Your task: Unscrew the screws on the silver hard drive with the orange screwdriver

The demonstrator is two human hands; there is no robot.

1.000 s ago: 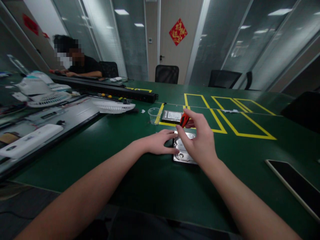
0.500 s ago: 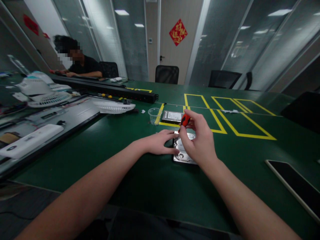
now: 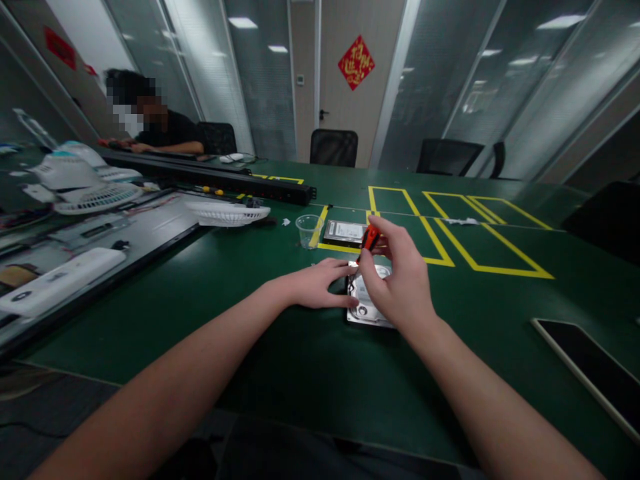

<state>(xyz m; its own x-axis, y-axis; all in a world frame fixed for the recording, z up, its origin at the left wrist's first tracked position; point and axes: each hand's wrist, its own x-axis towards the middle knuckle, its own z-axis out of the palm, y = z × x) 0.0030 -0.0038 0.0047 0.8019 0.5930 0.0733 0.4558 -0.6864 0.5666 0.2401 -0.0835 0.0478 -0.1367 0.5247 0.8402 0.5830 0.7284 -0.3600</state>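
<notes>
The right hand (image 3: pixel 400 280) is raised above the open hard drive (image 3: pixel 367 303), wrist bent downward, with thumb and fingers closed around the orange-and-black handle of a small screwdriver (image 3: pixel 370 237). The screwdriver stands nearly upright, tilted slightly, its shaft pointing down toward the far left part of the drive; the tip itself is too small to make out. The left hand (image 3: pixel 320 283) lies flat on the green surface (image 3: pixel 280 347), palm down, fingers loosely extended and not gripping; its fingertips touch the left edge of the drive. Both forearms reach in from the near edge and converge at the drive.

The hard drive lies flat on the surface directly beneath the right hand, just beside the left hand, with its silver platter side up and partly covered by the right hand.

Beyond the hands, a second hard drive (image 3: pixel 344 231) lies inside a yellow-taped box, with a clear plastic cup (image 3: pixel 307 231) just to its left. A white fan grille (image 3: pixel 227 213) and a black power strip (image 3: pixel 210 177) sit farther left. A dark tablet (image 3: pixel 590 370) lies at the right edge. Another person (image 3: pixel 160 130) sits at the far left end.
</notes>
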